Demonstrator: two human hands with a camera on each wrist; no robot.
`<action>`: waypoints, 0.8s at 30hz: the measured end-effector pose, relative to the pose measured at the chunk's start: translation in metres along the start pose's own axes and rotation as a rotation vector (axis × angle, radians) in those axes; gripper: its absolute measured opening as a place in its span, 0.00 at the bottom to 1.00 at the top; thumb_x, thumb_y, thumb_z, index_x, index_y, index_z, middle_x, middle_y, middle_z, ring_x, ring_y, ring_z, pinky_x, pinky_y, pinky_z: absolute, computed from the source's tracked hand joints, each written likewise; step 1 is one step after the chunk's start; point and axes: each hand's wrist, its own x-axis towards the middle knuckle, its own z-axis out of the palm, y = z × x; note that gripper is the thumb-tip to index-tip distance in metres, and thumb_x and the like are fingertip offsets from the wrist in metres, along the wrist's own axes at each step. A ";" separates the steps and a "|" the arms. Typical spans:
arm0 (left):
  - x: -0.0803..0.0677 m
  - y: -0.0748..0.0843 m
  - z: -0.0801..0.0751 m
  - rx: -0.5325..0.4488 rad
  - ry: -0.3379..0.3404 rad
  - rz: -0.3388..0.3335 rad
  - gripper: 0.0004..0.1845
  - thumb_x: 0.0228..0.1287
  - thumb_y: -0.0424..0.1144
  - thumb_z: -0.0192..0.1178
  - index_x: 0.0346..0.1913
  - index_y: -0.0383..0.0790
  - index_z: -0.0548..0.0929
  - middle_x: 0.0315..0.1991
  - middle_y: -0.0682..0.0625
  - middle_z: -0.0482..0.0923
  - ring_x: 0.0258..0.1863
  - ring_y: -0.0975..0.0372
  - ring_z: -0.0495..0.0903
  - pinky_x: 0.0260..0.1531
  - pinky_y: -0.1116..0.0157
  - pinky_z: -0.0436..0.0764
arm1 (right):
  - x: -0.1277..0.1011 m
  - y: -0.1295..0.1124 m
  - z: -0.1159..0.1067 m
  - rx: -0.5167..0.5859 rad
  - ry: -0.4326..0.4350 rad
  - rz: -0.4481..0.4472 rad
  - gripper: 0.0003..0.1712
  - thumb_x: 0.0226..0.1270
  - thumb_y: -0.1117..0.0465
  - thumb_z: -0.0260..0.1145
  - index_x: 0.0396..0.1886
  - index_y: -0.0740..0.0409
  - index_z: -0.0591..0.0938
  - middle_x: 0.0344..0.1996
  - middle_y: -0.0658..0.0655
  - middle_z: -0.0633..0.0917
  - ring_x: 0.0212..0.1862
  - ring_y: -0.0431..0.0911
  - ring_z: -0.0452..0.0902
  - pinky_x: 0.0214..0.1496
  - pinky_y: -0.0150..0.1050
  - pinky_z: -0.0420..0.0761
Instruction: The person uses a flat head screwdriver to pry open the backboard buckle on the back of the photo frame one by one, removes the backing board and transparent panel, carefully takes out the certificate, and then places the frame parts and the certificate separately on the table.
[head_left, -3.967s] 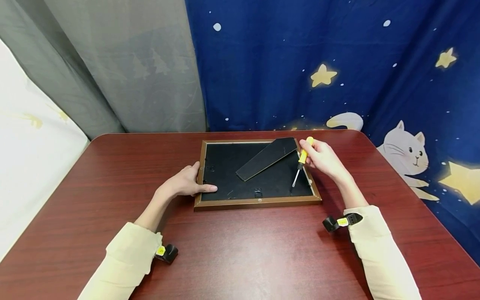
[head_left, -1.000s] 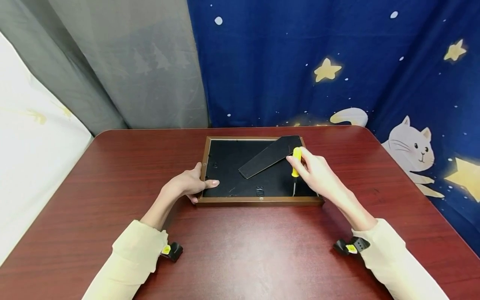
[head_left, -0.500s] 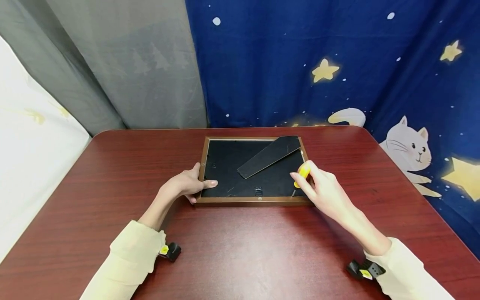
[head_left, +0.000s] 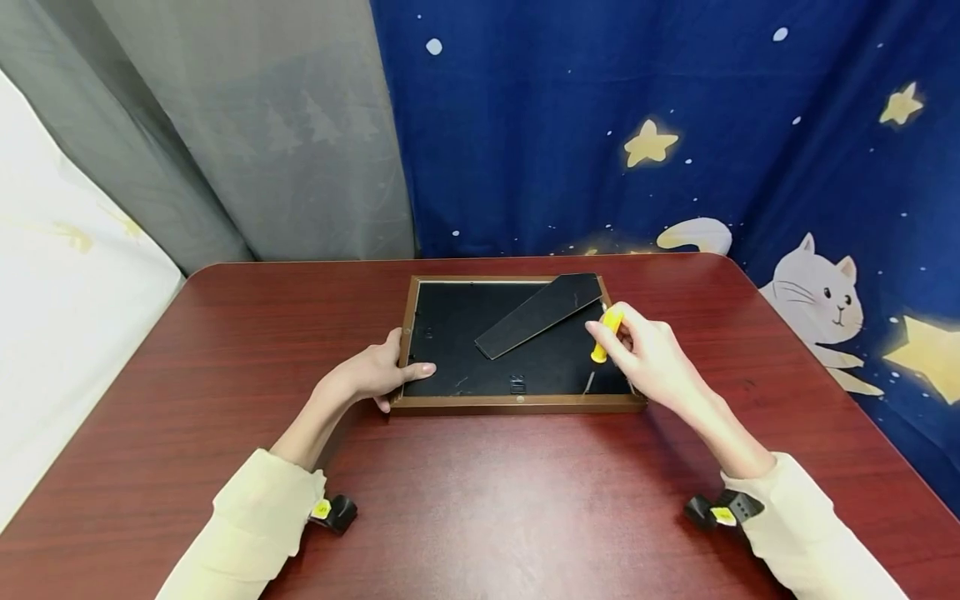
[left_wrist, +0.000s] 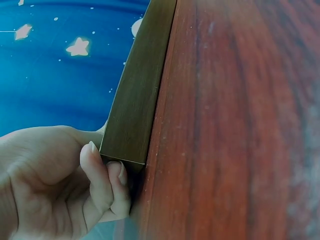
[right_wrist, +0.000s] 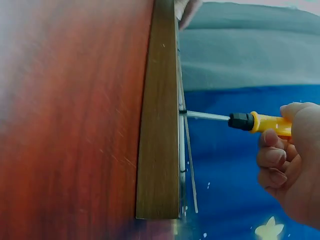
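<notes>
A brown wooden picture frame (head_left: 517, 405) lies face down on the dark red table (head_left: 480, 500), black backing up, with its black stand flap (head_left: 538, 315) lifted. My left hand (head_left: 372, 372) grips the frame's near left corner (left_wrist: 131, 145), thumb on the backing. My right hand (head_left: 651, 357) holds a small yellow-handled screwdriver (head_left: 604, 336). Its metal tip (right_wrist: 202, 115) touches the backing just inside the frame's near right edge (right_wrist: 158, 125).
A grey curtain (head_left: 247, 125) and a blue star-and-cat cloth (head_left: 675, 125) hang behind the table. A small black hanger clip (head_left: 517, 384) sits on the backing near the front edge. Wrist cameras (head_left: 333, 511) sit on both sleeves.
My right hand has shifted the screwdriver from the frame's right side to its near right edge and tilted it slightly. My left hand has stayed on the left corner.
</notes>
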 end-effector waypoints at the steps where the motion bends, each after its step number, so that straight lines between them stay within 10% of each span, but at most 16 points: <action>1: 0.000 0.000 0.000 -0.003 -0.002 0.003 0.53 0.74 0.56 0.58 0.78 0.28 0.36 0.64 0.21 0.65 0.15 0.57 0.81 0.51 0.55 0.82 | 0.002 0.002 0.000 0.022 -0.012 0.028 0.14 0.76 0.52 0.64 0.32 0.53 0.74 0.17 0.48 0.75 0.19 0.43 0.69 0.22 0.33 0.70; 11: -0.002 0.002 -0.001 -0.013 -0.024 -0.009 0.54 0.74 0.56 0.58 0.78 0.29 0.35 0.30 0.37 0.75 0.13 0.59 0.80 0.47 0.58 0.83 | 0.011 0.012 0.001 0.111 -0.041 0.130 0.18 0.77 0.47 0.60 0.31 0.54 0.76 0.16 0.52 0.77 0.20 0.46 0.73 0.22 0.35 0.71; 24: 0.002 0.001 -0.001 -0.031 -0.022 -0.022 0.54 0.73 0.56 0.59 0.78 0.29 0.35 0.41 0.31 0.77 0.13 0.59 0.80 0.42 0.61 0.85 | 0.015 0.009 0.001 0.200 0.257 -0.193 0.06 0.72 0.69 0.63 0.32 0.61 0.80 0.15 0.48 0.76 0.17 0.36 0.68 0.18 0.27 0.67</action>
